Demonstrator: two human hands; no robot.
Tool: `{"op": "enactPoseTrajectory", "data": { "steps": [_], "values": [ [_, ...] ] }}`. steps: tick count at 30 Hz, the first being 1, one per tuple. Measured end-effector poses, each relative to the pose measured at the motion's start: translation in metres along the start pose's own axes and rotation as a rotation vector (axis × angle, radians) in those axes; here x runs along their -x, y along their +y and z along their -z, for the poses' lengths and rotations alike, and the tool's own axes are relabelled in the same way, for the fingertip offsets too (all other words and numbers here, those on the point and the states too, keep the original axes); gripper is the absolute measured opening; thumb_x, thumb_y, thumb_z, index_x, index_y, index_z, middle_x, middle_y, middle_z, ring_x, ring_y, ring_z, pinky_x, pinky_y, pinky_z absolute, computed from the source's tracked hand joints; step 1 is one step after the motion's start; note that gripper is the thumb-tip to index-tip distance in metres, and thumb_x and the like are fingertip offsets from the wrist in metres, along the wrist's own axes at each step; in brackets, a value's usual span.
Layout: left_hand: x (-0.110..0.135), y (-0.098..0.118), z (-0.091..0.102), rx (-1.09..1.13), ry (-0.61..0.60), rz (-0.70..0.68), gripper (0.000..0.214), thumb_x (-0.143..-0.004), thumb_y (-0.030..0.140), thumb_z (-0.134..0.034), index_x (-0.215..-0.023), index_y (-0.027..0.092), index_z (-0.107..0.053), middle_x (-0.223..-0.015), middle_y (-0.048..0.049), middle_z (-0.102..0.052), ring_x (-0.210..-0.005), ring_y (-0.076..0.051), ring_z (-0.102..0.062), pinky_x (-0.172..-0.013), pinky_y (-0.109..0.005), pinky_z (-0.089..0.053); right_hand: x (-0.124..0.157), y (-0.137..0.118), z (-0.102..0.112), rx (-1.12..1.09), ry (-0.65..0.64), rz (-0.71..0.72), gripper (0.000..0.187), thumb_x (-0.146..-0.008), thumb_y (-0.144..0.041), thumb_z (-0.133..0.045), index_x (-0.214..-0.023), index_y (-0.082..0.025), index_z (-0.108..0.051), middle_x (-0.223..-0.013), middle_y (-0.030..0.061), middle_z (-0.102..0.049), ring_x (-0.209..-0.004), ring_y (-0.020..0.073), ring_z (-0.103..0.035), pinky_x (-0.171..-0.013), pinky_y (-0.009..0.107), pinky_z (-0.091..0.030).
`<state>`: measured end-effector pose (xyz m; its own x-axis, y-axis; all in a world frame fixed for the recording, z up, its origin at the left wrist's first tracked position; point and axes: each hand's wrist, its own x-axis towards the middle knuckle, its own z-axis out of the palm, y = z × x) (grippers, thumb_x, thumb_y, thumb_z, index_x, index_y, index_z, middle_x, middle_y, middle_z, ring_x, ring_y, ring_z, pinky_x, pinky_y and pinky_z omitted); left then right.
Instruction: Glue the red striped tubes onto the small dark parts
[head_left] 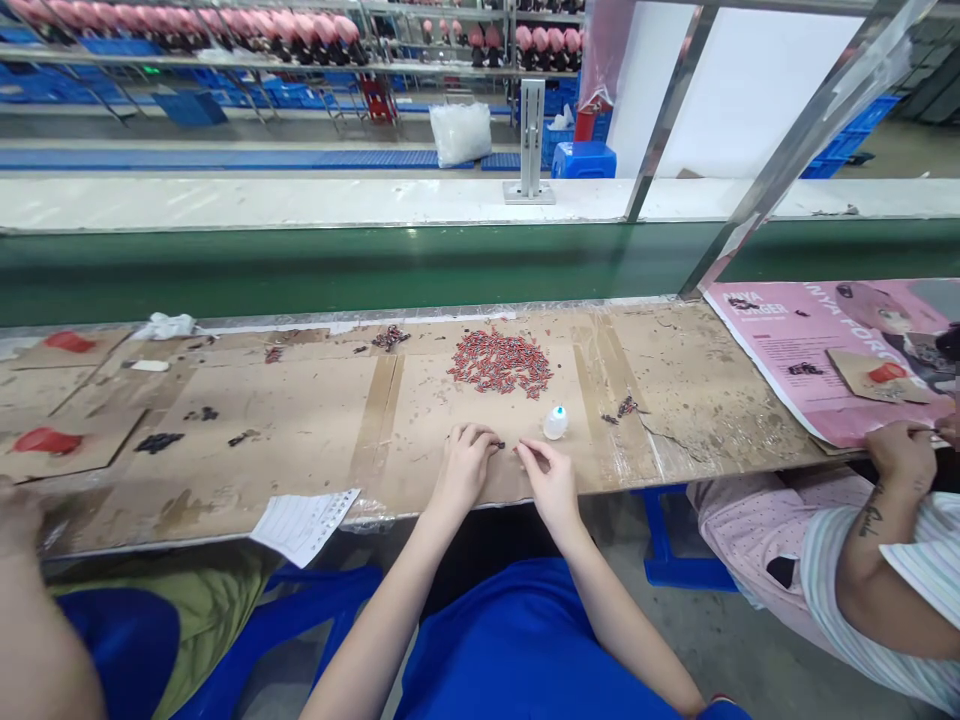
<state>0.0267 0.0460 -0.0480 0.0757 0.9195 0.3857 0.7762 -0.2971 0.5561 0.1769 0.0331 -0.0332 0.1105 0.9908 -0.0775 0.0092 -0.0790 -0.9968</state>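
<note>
My left hand [465, 462] rests at the front of the cardboard-covered bench [420, 410], fingers bent and closed, with a small dark piece [501, 444] at its fingertips. Just to the right, my right hand [551, 478] pinches a tiny reddish piece [516, 451] between thumb and forefinger. A short gap separates the two hands. Beyond them lies a pile of small red and dark parts [501, 363]. Close to my right hand stands a small white squeeze bottle [556, 423] with a teal tip. The exact kind of the small pieces is too fine to make out.
Small dark parts [625, 405] lie to the right, others [390, 338] at the back. A paper sheet [306, 525] overhangs the front edge. Co-workers sit on both sides; one's hand [900, 460] is at the pink poster [780, 370]. A green conveyor belt [315, 270] runs behind.
</note>
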Motion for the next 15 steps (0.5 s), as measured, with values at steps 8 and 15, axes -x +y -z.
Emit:
{"op": "enactPoseTrajectory", "data": {
  "steps": [8,15],
  "values": [
    [0.004,0.013,0.018,0.181,0.014,0.058,0.016,-0.090,0.021,-0.050,-0.090,0.021,-0.066,-0.088,-0.0052,-0.072,-0.084,-0.019,-0.067,-0.076,-0.032,-0.056,0.000,-0.010,-0.013,-0.039,-0.036,0.015,0.026,-0.077,-0.042,-0.066,-0.083,-0.018,-0.072,-0.084,0.0081,-0.077,-0.078,0.0238,-0.074,-0.075,0.037,-0.061],
    [0.004,0.032,0.041,0.346,0.036,0.156,0.015,-0.087,0.029,-0.056,-0.087,0.020,-0.069,-0.085,-0.0053,-0.073,-0.081,-0.019,-0.068,-0.076,-0.032,-0.057,0.004,-0.029,-0.016,-0.138,-0.054,-0.009,0.027,-0.071,-0.042,-0.074,-0.078,-0.017,-0.074,-0.080,0.0074,-0.078,-0.078,0.0241,-0.074,-0.076,0.036,-0.061]
  ]
}}
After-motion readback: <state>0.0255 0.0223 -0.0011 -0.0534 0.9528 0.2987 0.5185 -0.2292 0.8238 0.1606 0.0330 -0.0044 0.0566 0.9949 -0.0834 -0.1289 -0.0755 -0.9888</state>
